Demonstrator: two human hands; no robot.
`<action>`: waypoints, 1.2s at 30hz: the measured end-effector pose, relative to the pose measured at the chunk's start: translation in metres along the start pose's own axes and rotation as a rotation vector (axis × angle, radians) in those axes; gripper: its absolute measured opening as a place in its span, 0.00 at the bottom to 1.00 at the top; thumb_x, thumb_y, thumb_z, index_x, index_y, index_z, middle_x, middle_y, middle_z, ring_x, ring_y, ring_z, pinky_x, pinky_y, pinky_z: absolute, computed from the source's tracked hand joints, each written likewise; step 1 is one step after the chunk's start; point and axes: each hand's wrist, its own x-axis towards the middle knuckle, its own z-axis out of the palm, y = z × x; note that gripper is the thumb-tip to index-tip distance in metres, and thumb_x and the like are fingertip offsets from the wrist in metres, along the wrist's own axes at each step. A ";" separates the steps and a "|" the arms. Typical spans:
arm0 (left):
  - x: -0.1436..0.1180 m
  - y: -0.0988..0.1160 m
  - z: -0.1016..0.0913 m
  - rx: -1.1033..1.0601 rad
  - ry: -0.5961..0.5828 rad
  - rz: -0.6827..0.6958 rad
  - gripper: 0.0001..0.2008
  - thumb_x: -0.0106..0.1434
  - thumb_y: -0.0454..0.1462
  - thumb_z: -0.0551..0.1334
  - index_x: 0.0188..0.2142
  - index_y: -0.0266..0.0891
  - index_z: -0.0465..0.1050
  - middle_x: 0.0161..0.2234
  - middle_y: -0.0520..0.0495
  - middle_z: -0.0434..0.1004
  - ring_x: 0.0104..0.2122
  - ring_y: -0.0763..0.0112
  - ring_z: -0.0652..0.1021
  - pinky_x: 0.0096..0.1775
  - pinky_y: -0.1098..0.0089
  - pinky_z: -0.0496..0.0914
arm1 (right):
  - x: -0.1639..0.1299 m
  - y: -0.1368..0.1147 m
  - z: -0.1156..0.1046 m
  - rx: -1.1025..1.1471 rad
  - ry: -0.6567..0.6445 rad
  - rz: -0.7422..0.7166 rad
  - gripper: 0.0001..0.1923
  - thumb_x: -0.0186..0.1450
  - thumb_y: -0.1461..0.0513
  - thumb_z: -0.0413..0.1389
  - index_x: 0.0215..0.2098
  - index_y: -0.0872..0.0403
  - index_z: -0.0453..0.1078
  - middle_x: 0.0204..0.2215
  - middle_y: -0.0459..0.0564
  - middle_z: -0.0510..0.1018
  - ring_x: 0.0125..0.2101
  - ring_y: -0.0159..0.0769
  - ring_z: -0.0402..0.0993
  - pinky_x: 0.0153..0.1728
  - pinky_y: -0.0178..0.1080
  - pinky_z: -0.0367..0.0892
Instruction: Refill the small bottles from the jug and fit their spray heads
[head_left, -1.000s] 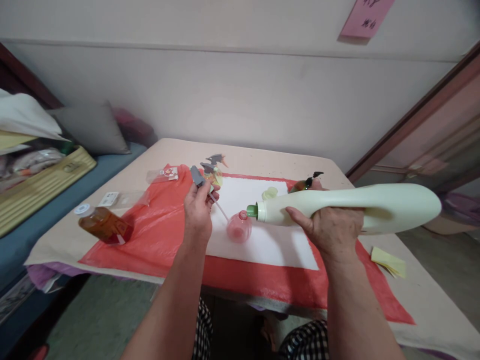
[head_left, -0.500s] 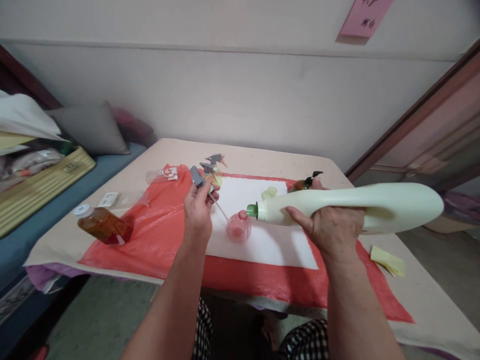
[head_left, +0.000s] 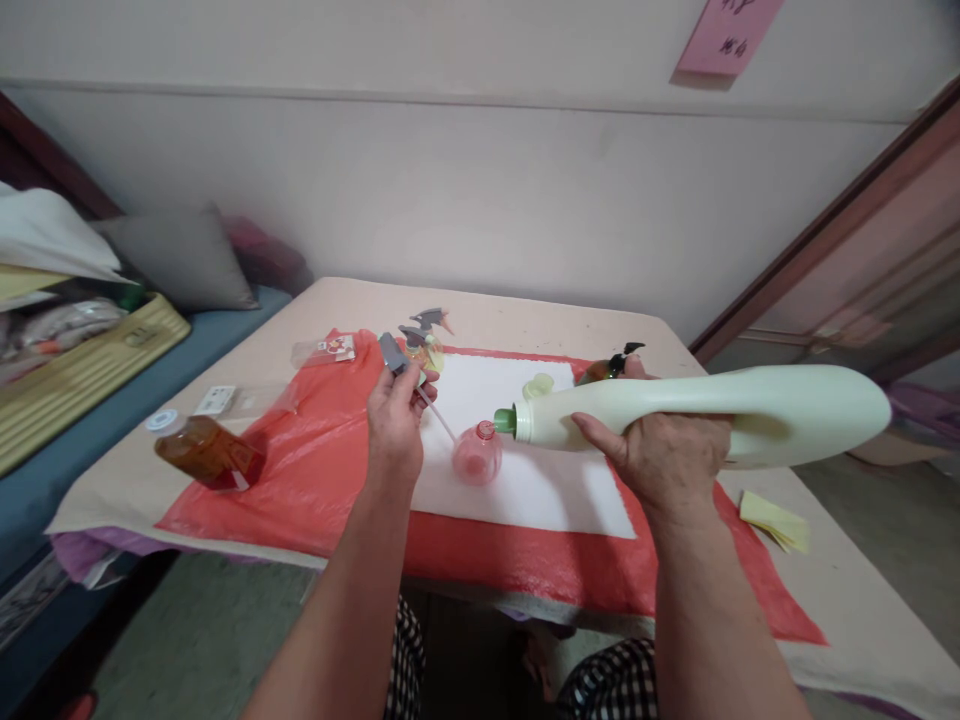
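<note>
Almost nothing moved since earlier frame; big bottle (head_left: 720,412) tail drifts slightly right. I see right hand (head_left: 664,455) fingers wrapped round it, long axis level, green spout touching pink bottle (head_left: 478,455) mouth on counter (head_left: 540,320). Left hand (head_left: 396,420), nearer pink bottle, pinches sprayer head (head_left: 396,356).

At frame center, the right hand (head_left: 664,455) grips a pale green bottle (head_left: 720,412) lying sideways, its green spout just above a small pink bottle (head_left: 477,455) on the counter (head_left: 525,320). The left hand (head_left: 395,420) holds a grey spray head (head_left: 396,356), left of center.
</note>
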 end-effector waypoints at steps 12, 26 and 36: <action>0.001 -0.001 0.000 -0.016 -0.003 0.008 0.10 0.55 0.41 0.69 0.33 0.38 0.75 0.30 0.47 0.76 0.29 0.73 0.74 0.33 0.71 0.67 | 0.004 -0.003 -0.006 -0.057 0.007 -0.005 0.48 0.64 0.34 0.46 0.63 0.65 0.64 0.30 0.60 0.80 0.26 0.43 0.70 0.40 0.46 0.63; 0.001 0.000 0.000 -0.016 -0.005 0.001 0.09 0.56 0.41 0.69 0.33 0.38 0.76 0.30 0.47 0.76 0.28 0.73 0.74 0.33 0.71 0.68 | 0.007 -0.006 -0.012 -0.005 -0.032 0.037 0.49 0.63 0.33 0.45 0.64 0.63 0.63 0.29 0.59 0.79 0.30 0.47 0.72 0.40 0.46 0.62; 0.000 0.001 0.000 -0.018 -0.002 0.004 0.09 0.56 0.41 0.69 0.33 0.38 0.75 0.30 0.47 0.76 0.28 0.73 0.74 0.33 0.71 0.68 | 0.006 -0.006 -0.011 -0.002 -0.054 0.043 0.50 0.63 0.33 0.45 0.65 0.64 0.62 0.30 0.60 0.80 0.30 0.48 0.73 0.39 0.47 0.62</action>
